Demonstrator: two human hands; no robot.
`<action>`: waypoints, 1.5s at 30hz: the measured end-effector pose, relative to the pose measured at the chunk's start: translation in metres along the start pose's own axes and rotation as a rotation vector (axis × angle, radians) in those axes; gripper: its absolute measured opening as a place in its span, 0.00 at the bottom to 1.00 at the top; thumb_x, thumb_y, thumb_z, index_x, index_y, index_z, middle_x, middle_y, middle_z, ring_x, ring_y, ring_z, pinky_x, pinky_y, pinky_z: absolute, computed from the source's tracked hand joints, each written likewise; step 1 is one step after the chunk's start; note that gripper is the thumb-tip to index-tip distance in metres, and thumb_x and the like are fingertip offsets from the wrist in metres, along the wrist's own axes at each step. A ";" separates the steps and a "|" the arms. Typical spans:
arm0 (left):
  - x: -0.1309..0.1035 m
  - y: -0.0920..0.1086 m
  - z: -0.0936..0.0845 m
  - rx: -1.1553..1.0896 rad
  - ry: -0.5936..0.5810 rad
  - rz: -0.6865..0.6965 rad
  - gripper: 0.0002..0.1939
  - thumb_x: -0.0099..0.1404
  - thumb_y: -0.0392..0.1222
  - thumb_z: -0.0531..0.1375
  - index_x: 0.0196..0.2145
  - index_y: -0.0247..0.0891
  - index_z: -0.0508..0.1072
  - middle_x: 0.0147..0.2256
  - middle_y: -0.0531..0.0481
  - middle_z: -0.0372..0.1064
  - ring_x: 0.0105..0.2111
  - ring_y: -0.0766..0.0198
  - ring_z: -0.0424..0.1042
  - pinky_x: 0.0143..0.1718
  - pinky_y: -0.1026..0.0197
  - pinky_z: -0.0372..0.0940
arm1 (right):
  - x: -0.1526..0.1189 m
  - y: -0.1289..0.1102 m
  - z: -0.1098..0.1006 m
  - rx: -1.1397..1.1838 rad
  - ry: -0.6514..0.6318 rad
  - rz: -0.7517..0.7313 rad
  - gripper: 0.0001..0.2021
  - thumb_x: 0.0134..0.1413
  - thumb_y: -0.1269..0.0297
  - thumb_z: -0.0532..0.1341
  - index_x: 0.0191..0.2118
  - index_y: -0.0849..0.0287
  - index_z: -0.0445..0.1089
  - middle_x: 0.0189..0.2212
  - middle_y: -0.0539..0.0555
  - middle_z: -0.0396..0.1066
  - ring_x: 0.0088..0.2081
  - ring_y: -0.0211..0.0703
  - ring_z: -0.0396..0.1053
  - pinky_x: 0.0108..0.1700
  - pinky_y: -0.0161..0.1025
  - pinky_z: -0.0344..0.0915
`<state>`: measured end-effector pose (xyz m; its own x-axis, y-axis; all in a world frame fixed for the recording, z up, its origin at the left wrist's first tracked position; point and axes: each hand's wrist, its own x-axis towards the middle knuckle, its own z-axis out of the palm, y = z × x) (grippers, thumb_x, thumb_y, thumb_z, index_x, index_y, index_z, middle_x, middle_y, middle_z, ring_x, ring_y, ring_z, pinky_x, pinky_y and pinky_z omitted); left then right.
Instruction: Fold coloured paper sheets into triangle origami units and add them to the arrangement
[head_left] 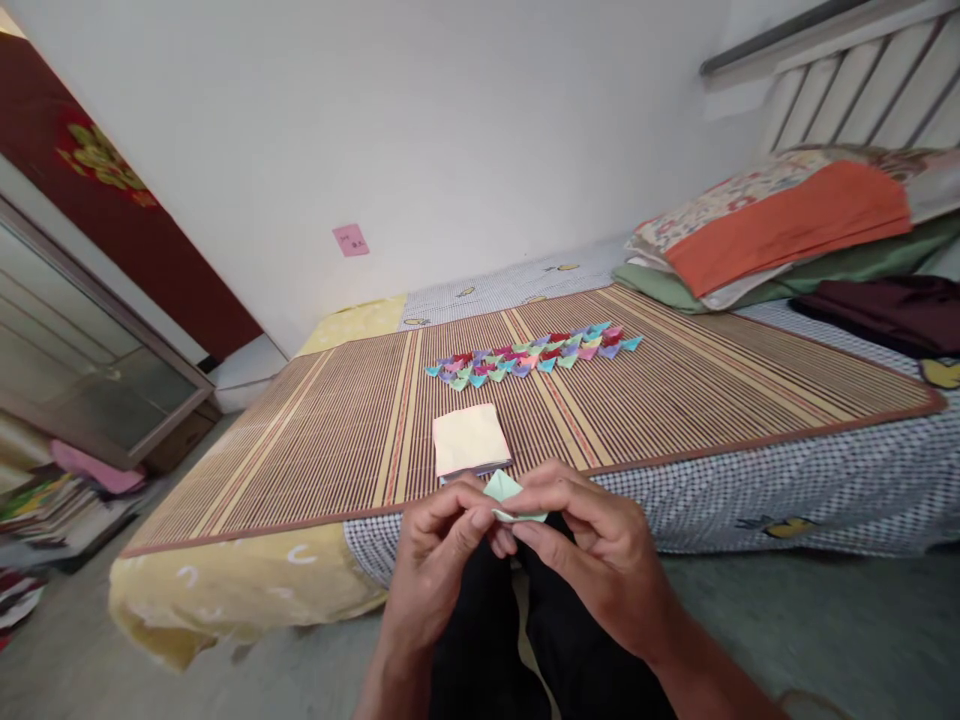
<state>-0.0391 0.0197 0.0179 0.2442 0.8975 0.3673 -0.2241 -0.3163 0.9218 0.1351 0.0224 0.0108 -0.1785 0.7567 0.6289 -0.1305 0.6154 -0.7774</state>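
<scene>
Green paper (502,486), one piece, sits in two hands (433,570) (604,550).

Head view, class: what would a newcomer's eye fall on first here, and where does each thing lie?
Probably the rows of small, brightly coloured folded paper pieces, lying across the striped mat on the bed. Next, the pale green paper in the near centre, held between the left hand and right hand. The orange fabric also stands out, atop the bedding at the picture's right.
</scene>
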 end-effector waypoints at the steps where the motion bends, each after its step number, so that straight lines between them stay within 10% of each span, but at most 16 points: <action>1: 0.000 0.000 0.000 -0.002 -0.004 -0.003 0.11 0.73 0.38 0.59 0.33 0.36 0.78 0.28 0.50 0.70 0.31 0.65 0.70 0.36 0.62 0.66 | 0.000 0.000 0.000 -0.007 0.001 -0.006 0.10 0.63 0.72 0.64 0.46 0.52 0.78 0.37 0.52 0.75 0.41 0.41 0.75 0.42 0.37 0.72; 28: 0.004 0.003 0.001 -0.111 0.183 -0.203 0.08 0.69 0.44 0.64 0.41 0.38 0.71 0.23 0.56 0.69 0.21 0.71 0.66 0.22 0.71 0.63 | 0.000 -0.001 -0.004 -0.179 -0.159 -0.091 0.09 0.65 0.76 0.60 0.41 0.55 0.75 0.38 0.51 0.70 0.39 0.37 0.72 0.42 0.34 0.68; 45: 0.003 -0.002 -0.007 -0.123 0.082 -0.371 0.18 0.65 0.52 0.65 0.30 0.32 0.76 0.23 0.45 0.76 0.20 0.64 0.74 0.16 0.70 0.63 | -0.002 0.003 -0.010 -0.192 -0.205 -0.061 0.08 0.66 0.74 0.59 0.40 0.55 0.74 0.38 0.52 0.71 0.39 0.39 0.73 0.41 0.35 0.69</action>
<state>-0.0446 0.0248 0.0162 0.2547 0.9670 -0.0034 -0.2470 0.0684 0.9666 0.1444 0.0251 0.0075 -0.3721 0.6682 0.6442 0.0360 0.7039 -0.7094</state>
